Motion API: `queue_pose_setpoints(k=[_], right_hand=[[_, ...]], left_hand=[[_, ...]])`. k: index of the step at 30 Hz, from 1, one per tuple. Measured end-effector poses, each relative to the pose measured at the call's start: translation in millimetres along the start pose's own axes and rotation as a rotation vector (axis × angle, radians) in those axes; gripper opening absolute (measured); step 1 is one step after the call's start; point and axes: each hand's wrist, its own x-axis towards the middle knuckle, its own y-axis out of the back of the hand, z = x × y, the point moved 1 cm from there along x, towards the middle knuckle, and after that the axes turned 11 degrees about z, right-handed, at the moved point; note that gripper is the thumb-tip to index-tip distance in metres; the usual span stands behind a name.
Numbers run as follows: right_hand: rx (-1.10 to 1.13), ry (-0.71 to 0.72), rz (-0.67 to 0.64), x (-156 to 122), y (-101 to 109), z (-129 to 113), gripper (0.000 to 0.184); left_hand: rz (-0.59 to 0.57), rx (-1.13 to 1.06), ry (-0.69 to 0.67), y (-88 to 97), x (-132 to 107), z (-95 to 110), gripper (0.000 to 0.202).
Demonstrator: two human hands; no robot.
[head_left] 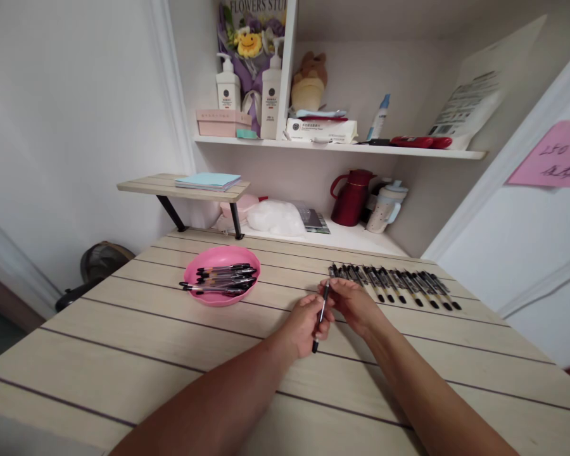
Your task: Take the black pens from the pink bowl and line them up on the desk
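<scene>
Over the middle of the table, my left hand (306,322) is closed around a black-and-clear pen (322,311). The pen points away from me, its black end toward the near side. My right hand (349,301) pinches the pen's far end with thumb and fingers. To the right of that hand lies a row of several similar pens (401,285), side by side and slanted. On the left stands a pink bowl (197,262), with several more pens (225,278) lying in it, some sticking out over its left rim.
A small raised shelf (147,184) on black legs carries light blue notebooks (209,182) behind the bowl. Further back are a white plastic bag (275,218), a red jug (352,197) and a tumbler (384,208). Above them runs a white shelf (266,145) with bottles and boxes.
</scene>
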Motion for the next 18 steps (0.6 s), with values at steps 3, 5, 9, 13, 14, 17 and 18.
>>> queue_pose_setpoints(k=[3,5,9,13,14,17,18], right_hand=[[-0.009,-0.042,-0.022,0.6,0.2,0.1,0.031],[-0.039,-0.040,-0.043,1.0,0.3,0.2,0.029],[0.019,0.011,-0.029,1.8,-0.7,0.1,0.026],[0.082,-0.018,-0.027,0.8,-4.0,1.3,0.030],[0.075,-0.032,-0.037,0.6,-4.2,1.8,0.031],[0.010,-0.042,-0.064,1.2,-2.6,3.4,0.032],[-0.001,-0.029,-0.060,2.0,-1.6,3.8,0.031]], left_hand=[[-0.013,-0.006,-0.012,-0.1,-0.5,0.2,0.029],[-0.016,-0.003,-0.012,0.0,-0.3,0.2,0.029],[-0.019,0.000,-0.001,-0.1,0.6,0.9,0.028],[-0.022,-0.016,0.009,-0.2,1.4,1.7,0.029],[-0.024,-0.020,0.007,-0.1,1.6,1.5,0.029],[-0.023,-0.021,-0.002,0.4,2.2,0.5,0.030],[-0.020,-0.018,-0.004,0.6,2.4,0.1,0.029]])
